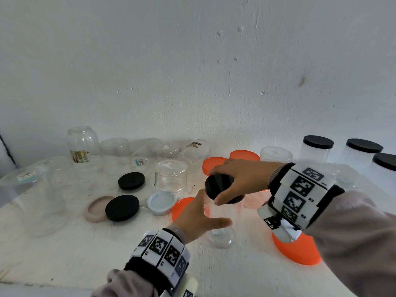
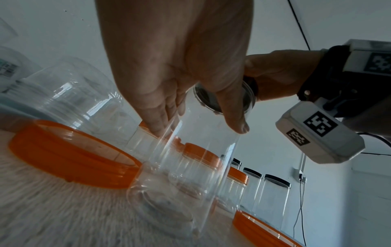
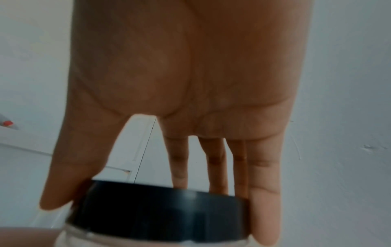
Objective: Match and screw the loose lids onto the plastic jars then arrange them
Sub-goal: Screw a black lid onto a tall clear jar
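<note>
A clear plastic jar (image 1: pixel 221 234) stands upright on the white table (image 1: pixel 64 254) in front of me. My left hand (image 1: pixel 206 213) grips its side, with the fingers (image 2: pixel 158 122) and the thumb on opposite walls of the jar (image 2: pixel 186 175). A black lid (image 1: pixel 215 189) sits on the jar's mouth. From above, my right hand (image 1: pixel 222 185) grips this lid by the rim. In the right wrist view the thumb and fingers (image 3: pixel 264 217) clasp the black lid (image 3: pixel 162 215). Whether the thread has caught is hidden.
Two loose black lids (image 1: pixel 131 181) (image 1: pixel 122 207), a pink lid (image 1: pixel 96 210) and a pale blue lid (image 1: pixel 161 202) lie to the left. Orange lids (image 1: pixel 296 249) (image 1: pixel 244 155) lie around the jar. Several clear jars (image 1: pixel 170 176) stand at the back left. Black-capped jars (image 1: pixel 317 153) line the right.
</note>
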The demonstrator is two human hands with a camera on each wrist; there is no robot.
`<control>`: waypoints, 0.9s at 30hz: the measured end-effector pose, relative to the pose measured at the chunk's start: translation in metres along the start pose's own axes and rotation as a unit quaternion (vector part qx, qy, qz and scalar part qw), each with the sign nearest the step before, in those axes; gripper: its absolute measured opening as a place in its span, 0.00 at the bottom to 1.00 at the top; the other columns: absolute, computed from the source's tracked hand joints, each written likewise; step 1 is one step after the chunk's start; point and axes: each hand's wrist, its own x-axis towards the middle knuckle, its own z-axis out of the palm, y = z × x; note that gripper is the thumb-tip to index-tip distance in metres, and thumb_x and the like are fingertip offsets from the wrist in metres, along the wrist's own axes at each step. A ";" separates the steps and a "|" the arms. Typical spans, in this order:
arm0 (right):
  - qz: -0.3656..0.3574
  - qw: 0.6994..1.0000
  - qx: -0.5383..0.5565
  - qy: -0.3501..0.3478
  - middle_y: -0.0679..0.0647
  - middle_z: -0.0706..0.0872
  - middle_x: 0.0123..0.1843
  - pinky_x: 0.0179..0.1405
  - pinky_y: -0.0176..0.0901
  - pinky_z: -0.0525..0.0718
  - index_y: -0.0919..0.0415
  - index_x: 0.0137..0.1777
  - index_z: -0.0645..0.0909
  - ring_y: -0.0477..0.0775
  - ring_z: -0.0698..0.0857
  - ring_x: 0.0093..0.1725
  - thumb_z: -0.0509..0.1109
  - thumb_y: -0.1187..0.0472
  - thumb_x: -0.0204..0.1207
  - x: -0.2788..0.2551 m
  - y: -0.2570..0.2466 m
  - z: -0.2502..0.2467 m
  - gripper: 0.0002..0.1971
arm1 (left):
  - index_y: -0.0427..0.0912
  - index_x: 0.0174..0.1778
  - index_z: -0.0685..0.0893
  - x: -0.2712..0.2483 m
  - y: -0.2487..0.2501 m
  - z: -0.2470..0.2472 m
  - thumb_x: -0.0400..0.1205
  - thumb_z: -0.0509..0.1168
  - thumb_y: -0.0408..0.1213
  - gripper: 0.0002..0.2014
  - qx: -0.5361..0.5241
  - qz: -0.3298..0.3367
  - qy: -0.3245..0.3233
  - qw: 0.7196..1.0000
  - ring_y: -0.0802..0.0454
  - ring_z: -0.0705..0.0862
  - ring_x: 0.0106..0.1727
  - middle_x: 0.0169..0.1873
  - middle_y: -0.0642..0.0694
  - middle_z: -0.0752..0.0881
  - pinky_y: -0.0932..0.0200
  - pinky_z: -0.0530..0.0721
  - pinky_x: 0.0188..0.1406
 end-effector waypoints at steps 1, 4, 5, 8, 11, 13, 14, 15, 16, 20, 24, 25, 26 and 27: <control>0.000 1.000 -0.006 0.001 0.41 0.69 0.56 0.56 0.42 0.75 0.43 0.76 0.66 0.47 0.72 0.61 0.71 0.35 0.69 0.000 0.000 0.000 0.37 | 0.56 0.75 0.62 0.000 0.000 0.000 0.67 0.80 0.46 0.44 -0.001 0.001 -0.001 1.000 0.57 0.72 0.72 0.69 0.58 0.76 0.51 0.71 0.75; 0.000 1.000 -0.026 0.006 0.44 0.68 0.57 0.58 0.45 0.74 0.42 0.77 0.65 0.48 0.69 0.61 0.68 0.33 0.70 -0.002 0.001 0.004 0.36 | 0.59 0.74 0.62 -0.001 0.000 0.000 0.68 0.80 0.47 0.42 0.007 0.005 0.001 1.000 0.59 0.72 0.70 0.66 0.61 0.75 0.59 0.71 0.69; 0.000 1.000 -0.030 0.009 0.46 0.68 0.57 0.60 0.47 0.73 0.42 0.77 0.65 0.49 0.68 0.61 0.66 0.32 0.71 -0.003 0.002 0.005 0.35 | 0.59 0.73 0.62 -0.001 0.000 0.001 0.68 0.79 0.48 0.42 0.009 0.004 0.003 1.000 0.59 0.72 0.69 0.65 0.62 0.75 0.61 0.70 0.66; 0.000 0.999 -0.039 0.024 0.50 0.69 0.59 0.60 0.50 0.73 0.42 0.77 0.65 0.52 0.66 0.63 0.62 0.32 0.73 -0.005 0.003 0.012 0.33 | 0.60 0.72 0.63 -0.001 0.000 0.001 0.68 0.79 0.46 0.40 0.008 0.003 0.009 1.000 0.60 0.73 0.68 0.64 0.62 0.76 0.64 0.71 0.64; 0.001 0.998 -0.039 0.051 0.50 0.69 0.60 0.58 0.49 0.72 0.42 0.77 0.64 0.51 0.63 0.60 0.60 0.32 0.75 -0.007 0.003 0.019 0.32 | 0.66 0.66 0.64 -0.001 0.000 0.002 0.68 0.80 0.45 0.37 0.001 0.009 0.017 1.000 0.68 0.74 0.65 0.62 0.67 0.77 0.73 0.71 0.57; 0.000 0.997 -0.035 0.073 0.51 0.69 0.60 0.54 0.46 0.69 0.42 0.77 0.65 0.51 0.63 0.60 0.59 0.32 0.75 -0.008 0.003 0.024 0.31 | 0.70 0.61 0.65 -0.002 0.000 0.002 0.68 0.80 0.46 0.35 -0.003 0.007 0.018 1.000 0.73 0.73 0.61 0.59 0.70 0.77 0.76 0.70 0.53; 0.000 0.996 -0.031 0.081 0.52 0.69 0.61 0.54 0.45 0.68 0.42 0.77 0.65 0.52 0.63 0.61 0.58 0.32 0.76 -0.008 0.004 0.027 0.31 | 0.71 0.60 0.65 -0.002 0.000 0.002 0.68 0.80 0.46 0.34 -0.004 0.005 0.019 1.000 0.75 0.73 0.60 0.58 0.71 0.77 0.76 0.71 0.52; 0.000 0.996 -0.024 0.088 0.52 0.69 0.63 0.55 0.45 0.68 0.43 0.77 0.64 0.53 0.63 0.63 0.58 0.32 0.76 -0.008 0.004 0.029 0.31 | 0.71 0.60 0.65 -0.002 0.000 0.002 0.68 0.80 0.46 0.34 -0.006 0.003 0.018 1.000 0.74 0.73 0.60 0.57 0.71 0.76 0.76 0.71 0.52; 0.000 0.996 -0.017 0.093 0.53 0.69 0.64 0.57 0.45 0.69 0.43 0.78 0.63 0.54 0.63 0.65 0.58 0.33 0.76 -0.009 0.005 0.031 0.31 | 0.70 0.61 0.64 -0.002 0.000 0.003 0.68 0.80 0.46 0.35 -0.007 0.002 0.017 1.000 0.73 0.73 0.61 0.58 0.71 0.76 0.75 0.71 0.53; 0.011 0.992 0.011 0.123 0.51 0.66 0.69 0.70 0.48 0.67 0.44 0.82 0.57 0.54 0.59 0.69 0.56 0.33 0.77 -0.008 0.006 0.044 0.34 | 0.65 0.66 0.63 -0.002 0.001 0.003 0.69 0.79 0.46 0.37 -0.007 -0.003 0.016 1.000 0.66 0.71 0.64 0.59 0.71 0.74 0.66 0.68 0.62; 0.019 0.985 0.062 0.162 0.49 0.64 0.70 0.72 0.49 0.66 0.45 0.81 0.57 0.55 0.60 0.69 0.56 0.35 0.78 -0.006 0.005 0.059 0.33 | 0.59 0.72 0.64 -0.003 0.002 0.003 0.69 0.79 0.45 0.39 -0.008 -0.006 0.008 1.000 0.60 0.71 0.70 0.68 0.60 0.75 0.61 0.68 0.68; 0.018 0.982 0.077 0.170 0.48 0.64 0.70 0.72 0.48 0.66 0.45 0.81 0.57 0.54 0.60 0.69 0.56 0.36 0.78 -0.006 0.006 0.061 0.33 | 0.58 0.73 0.64 -0.004 0.003 0.003 0.70 0.78 0.45 0.39 -0.007 -0.007 0.007 1.000 0.59 0.71 0.71 0.69 0.59 0.75 0.60 0.68 0.69; 0.016 0.980 0.090 0.177 0.47 0.64 0.71 0.72 0.47 0.65 0.45 0.81 0.58 0.53 0.61 0.69 0.57 0.36 0.78 -0.006 0.007 0.063 0.33 | 0.58 0.73 0.63 -0.004 0.003 0.003 0.70 0.78 0.45 0.40 -0.006 -0.007 0.007 1.000 0.59 0.71 0.71 0.69 0.58 0.75 0.59 0.68 0.69; 0.014 0.977 0.105 0.184 0.47 0.64 0.71 0.71 0.45 0.65 0.45 0.81 0.59 0.52 0.61 0.70 0.58 0.36 0.78 -0.005 0.007 0.065 0.33 | 0.58 0.73 0.63 -0.004 0.004 0.003 0.70 0.78 0.45 0.40 -0.005 -0.007 0.008 1.000 0.59 0.71 0.71 0.69 0.59 0.74 0.59 0.68 0.70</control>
